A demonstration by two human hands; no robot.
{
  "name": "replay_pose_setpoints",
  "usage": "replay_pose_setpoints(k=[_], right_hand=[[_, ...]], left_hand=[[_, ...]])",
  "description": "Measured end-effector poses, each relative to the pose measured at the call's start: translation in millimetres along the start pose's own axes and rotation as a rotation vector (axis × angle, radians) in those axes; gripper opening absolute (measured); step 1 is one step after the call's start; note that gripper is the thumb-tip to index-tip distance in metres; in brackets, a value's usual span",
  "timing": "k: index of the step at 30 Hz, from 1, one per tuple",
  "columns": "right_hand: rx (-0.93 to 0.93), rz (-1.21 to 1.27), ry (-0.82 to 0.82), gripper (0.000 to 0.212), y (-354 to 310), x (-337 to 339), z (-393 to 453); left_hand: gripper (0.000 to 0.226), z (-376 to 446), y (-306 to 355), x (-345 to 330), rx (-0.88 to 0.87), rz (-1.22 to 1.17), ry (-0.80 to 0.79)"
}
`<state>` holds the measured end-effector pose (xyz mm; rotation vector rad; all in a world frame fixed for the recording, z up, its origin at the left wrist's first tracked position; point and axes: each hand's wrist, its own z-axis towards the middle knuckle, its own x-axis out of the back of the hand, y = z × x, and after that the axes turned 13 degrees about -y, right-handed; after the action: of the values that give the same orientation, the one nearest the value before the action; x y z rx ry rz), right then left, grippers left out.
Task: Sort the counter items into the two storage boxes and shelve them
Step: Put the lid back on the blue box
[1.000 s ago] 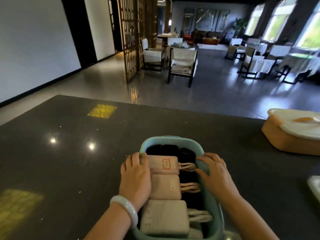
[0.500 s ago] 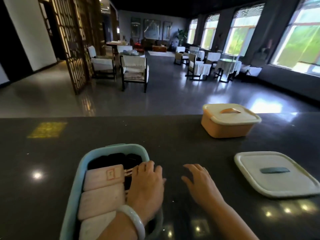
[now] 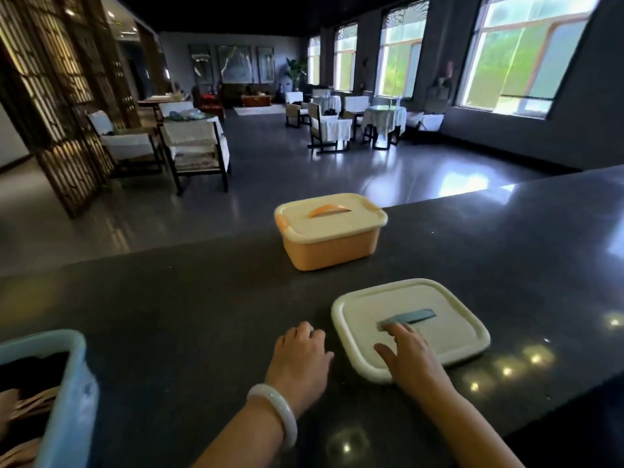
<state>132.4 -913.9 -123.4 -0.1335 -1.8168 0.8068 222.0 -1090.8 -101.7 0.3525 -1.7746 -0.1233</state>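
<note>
Daylight pours through tall windows (image 3: 526,52) onto a glossy grey floor (image 3: 270,170); white-covered chairs (image 3: 196,143), a wooden lattice screen (image 3: 50,106) left.

Blue box (image 3: 72,396), far to the left of my left hand (image 3: 300,358): cut off by the left and bottom edges, only one corner and part of its dim contents in view, the pale items inside too cropped to identify. Cream lid (image 3: 439,319), under my right hand (image 3: 410,359): its near-left corner and the near end of its blue handle (image 3: 410,315) are hidden by my fingers. Both forearms run out of the bottom edge.
</note>
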Motion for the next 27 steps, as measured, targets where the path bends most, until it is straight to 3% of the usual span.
replay_pose_setpoints(k=[7, 11, 17, 24, 27], right_hand=[[-0.157, 0.002, 0.008, 0.065, 96, 40, 18], [-0.227, -0.034, -0.001, 0.075, 122, 39, 31], [-0.250, -0.076, -0.005, 0.078, 130, 20, 42], [-0.157, -0.036, 0.011, 0.084, 138, 18, 49], [-0.240, 0.028, 0.108, 0.097, 133, 14, 46]], left_hand=[[0.060, 105, 62, -21, 0.053, 0.003, -0.153], [0.067, 153, 64, -22, 0.068, 0.061, -0.161], [0.076, 201, 50, -32, 0.182, 0.062, -0.299], [0.075, 176, 38, -45, 0.236, 0.051, -0.186], [0.071, 159, 32, -49, 0.303, 0.015, -0.134]])
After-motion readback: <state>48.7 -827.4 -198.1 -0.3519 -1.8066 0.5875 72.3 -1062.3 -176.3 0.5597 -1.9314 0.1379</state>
